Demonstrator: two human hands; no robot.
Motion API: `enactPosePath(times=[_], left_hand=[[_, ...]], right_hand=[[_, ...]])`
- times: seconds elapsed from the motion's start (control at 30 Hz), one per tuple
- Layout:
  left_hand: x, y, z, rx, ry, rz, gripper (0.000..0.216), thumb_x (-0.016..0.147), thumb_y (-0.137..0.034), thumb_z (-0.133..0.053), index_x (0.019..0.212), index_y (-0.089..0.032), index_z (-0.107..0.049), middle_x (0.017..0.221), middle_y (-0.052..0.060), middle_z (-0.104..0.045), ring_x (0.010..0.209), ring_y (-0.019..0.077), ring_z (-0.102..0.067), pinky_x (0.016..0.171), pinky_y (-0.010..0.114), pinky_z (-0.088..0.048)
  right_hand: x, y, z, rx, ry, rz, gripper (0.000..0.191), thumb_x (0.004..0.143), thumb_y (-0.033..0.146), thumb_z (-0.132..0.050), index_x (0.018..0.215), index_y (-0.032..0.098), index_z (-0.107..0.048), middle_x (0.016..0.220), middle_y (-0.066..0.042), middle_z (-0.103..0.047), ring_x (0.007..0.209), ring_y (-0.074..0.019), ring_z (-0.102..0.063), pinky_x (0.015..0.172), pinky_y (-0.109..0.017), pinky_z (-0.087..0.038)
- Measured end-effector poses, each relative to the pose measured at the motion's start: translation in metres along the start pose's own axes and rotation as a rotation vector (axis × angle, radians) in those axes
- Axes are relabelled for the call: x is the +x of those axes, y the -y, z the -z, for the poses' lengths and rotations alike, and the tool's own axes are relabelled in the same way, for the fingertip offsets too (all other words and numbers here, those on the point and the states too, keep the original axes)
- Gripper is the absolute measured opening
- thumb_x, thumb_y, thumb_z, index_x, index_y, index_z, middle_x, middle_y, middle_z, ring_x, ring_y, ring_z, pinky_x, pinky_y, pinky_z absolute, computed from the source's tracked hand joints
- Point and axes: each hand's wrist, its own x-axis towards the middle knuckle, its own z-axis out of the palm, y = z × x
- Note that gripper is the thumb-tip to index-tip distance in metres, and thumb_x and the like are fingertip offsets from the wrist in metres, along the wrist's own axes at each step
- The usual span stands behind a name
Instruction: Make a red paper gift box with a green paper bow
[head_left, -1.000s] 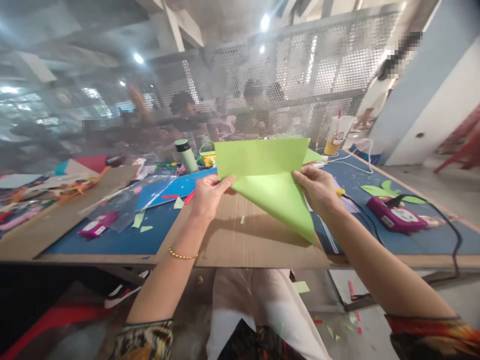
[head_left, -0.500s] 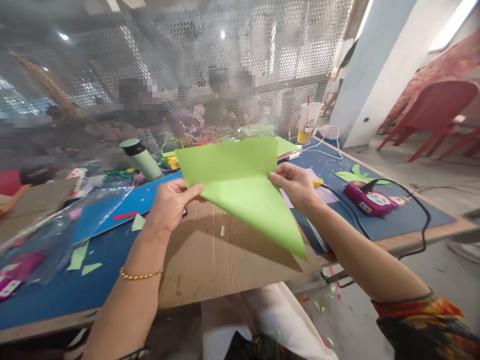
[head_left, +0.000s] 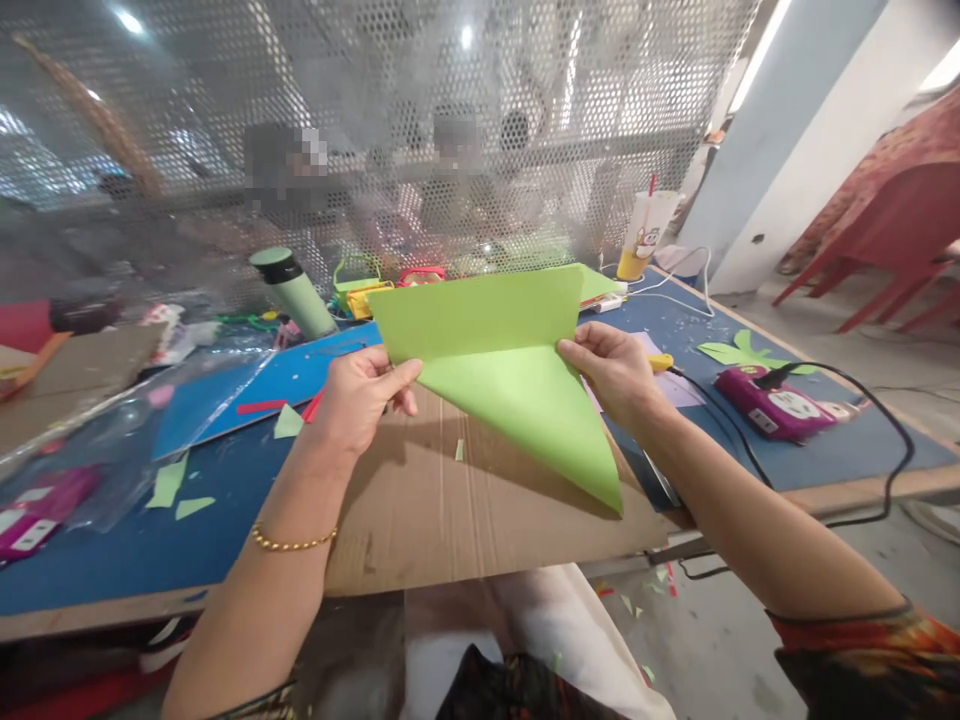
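Observation:
I hold a light green sheet of paper (head_left: pixel 510 370) up above a brown cardboard sheet (head_left: pixel 465 500) on the blue table. The paper is folded, with a triangular flap pointing down and to the right. My left hand (head_left: pixel 360 400) pinches the paper's left edge at the fold. My right hand (head_left: pixel 611 370) pinches its right edge at the same height. Both hands are closed on the paper.
A green bottle (head_left: pixel 292 290) lies behind my left hand. A magenta device (head_left: pixel 772 405) with a black cable (head_left: pixel 892 460) sits at the right. A drink cup (head_left: pixel 645 235) stands at the back by perforated mesh (head_left: pixel 450 120). Blue sheets (head_left: pixel 247 390) and green scraps lie left. Red chairs (head_left: pixel 892 240) stand right.
The view swung to the right and lower, then steadied. My hands keep their pinch on the folded green paper, with little change in its shape.

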Motion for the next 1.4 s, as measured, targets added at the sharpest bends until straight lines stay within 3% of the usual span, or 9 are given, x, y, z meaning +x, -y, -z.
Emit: enactPosePath(times=[0.1,0.23,0.4,0.47,0.53,0.63,0.97,1.17,1.4], left_hand=[[-0.001,0.001,-0.002,-0.031,-0.008,-0.014,0.022,0.064,-0.031,-0.084,0.076,-0.017,-0.073,0.050,-0.002,-0.062,0.039,0.0111,-0.055,0.042,0.022,-0.039],[-0.002,0.004,-0.005,-0.121,-0.022,-0.057,0.064,0.067,-0.033,-0.084,0.127,-0.015,-0.071,0.062,-0.004,-0.070,0.038,0.0107,-0.055,0.041,0.024,-0.037],[-0.004,0.011,-0.008,-0.122,-0.102,-0.091,0.091,0.072,-0.030,-0.077,0.158,-0.016,-0.049,0.054,-0.012,-0.057,0.038,0.0131,-0.057,0.042,0.023,-0.037],[-0.005,0.011,-0.008,-0.095,-0.113,-0.122,0.075,0.074,-0.029,-0.075,0.148,-0.020,-0.060,0.051,-0.012,-0.055,0.038,0.0129,-0.057,0.042,0.024,-0.037],[-0.005,0.010,-0.008,-0.071,-0.123,-0.159,0.047,0.076,-0.031,-0.075,0.122,-0.021,-0.074,0.054,-0.008,-0.060,0.040,0.0125,-0.059,0.044,0.025,-0.041],[-0.006,0.007,-0.007,-0.036,-0.135,-0.208,0.025,0.076,-0.036,-0.078,0.094,-0.019,-0.078,0.066,-0.001,-0.071,0.053,0.0141,-0.068,0.053,0.026,-0.051],[-0.007,0.000,0.008,0.029,-0.138,-0.279,0.026,0.072,-0.036,-0.090,0.089,-0.018,-0.081,0.070,0.001,-0.074,0.061,0.0116,-0.064,0.054,0.021,-0.049],[-0.016,-0.005,0.007,0.159,-0.197,-0.391,0.020,0.078,-0.037,-0.086,0.090,-0.021,-0.087,0.092,0.005,-0.085,0.085,0.0204,-0.079,0.082,0.031,-0.066],[-0.022,-0.005,0.008,0.253,-0.210,-0.402,0.021,0.085,-0.037,-0.082,0.095,-0.020,-0.088,0.090,0.004,-0.086,0.078,0.0186,-0.079,0.077,0.029,-0.067]], right_hand=[[-0.002,0.002,0.000,0.012,-0.003,-0.044,0.051,0.057,0.048,-0.101,0.081,0.025,-0.062,0.062,0.007,-0.059,0.056,-0.0108,-0.051,0.054,-0.026,-0.039],[-0.005,0.003,0.000,0.012,-0.023,-0.049,0.061,0.062,0.038,-0.098,0.107,0.028,-0.059,0.055,0.013,-0.050,0.049,-0.0102,-0.043,0.050,-0.024,-0.031],[-0.005,0.001,-0.002,-0.021,-0.067,0.066,0.043,0.063,0.035,-0.095,0.089,0.028,-0.061,0.052,0.012,-0.050,0.048,-0.0081,-0.038,0.049,-0.024,-0.030],[-0.005,-0.001,-0.002,-0.027,-0.059,0.062,0.035,0.062,0.036,-0.095,0.084,0.026,-0.070,0.060,0.007,-0.063,0.053,-0.0092,-0.047,0.052,-0.026,-0.038],[-0.005,-0.004,-0.001,-0.026,-0.059,0.041,0.032,0.064,0.040,-0.096,0.088,0.026,-0.079,0.073,0.002,-0.075,0.061,-0.0124,-0.060,0.059,-0.029,-0.048],[-0.004,-0.009,0.002,-0.046,-0.072,0.049,0.035,0.066,0.046,-0.095,0.095,0.028,-0.086,0.088,-0.002,-0.084,0.072,-0.0173,-0.071,0.068,-0.034,-0.059],[-0.010,-0.008,0.011,-0.157,-0.158,0.139,0.026,0.075,0.046,-0.094,0.095,0.030,-0.089,0.092,-0.004,-0.086,0.082,-0.0224,-0.079,0.074,-0.038,-0.066],[-0.012,-0.009,0.012,-0.217,-0.170,0.222,0.019,0.082,0.043,-0.089,0.095,0.030,-0.089,0.091,-0.003,-0.086,0.082,-0.0221,-0.079,0.076,-0.038,-0.065],[-0.014,-0.007,0.014,-0.333,-0.199,0.290,0.010,0.086,0.039,-0.085,0.091,0.032,-0.088,0.088,-0.003,-0.085,0.084,-0.0230,-0.079,0.073,-0.036,-0.064]])
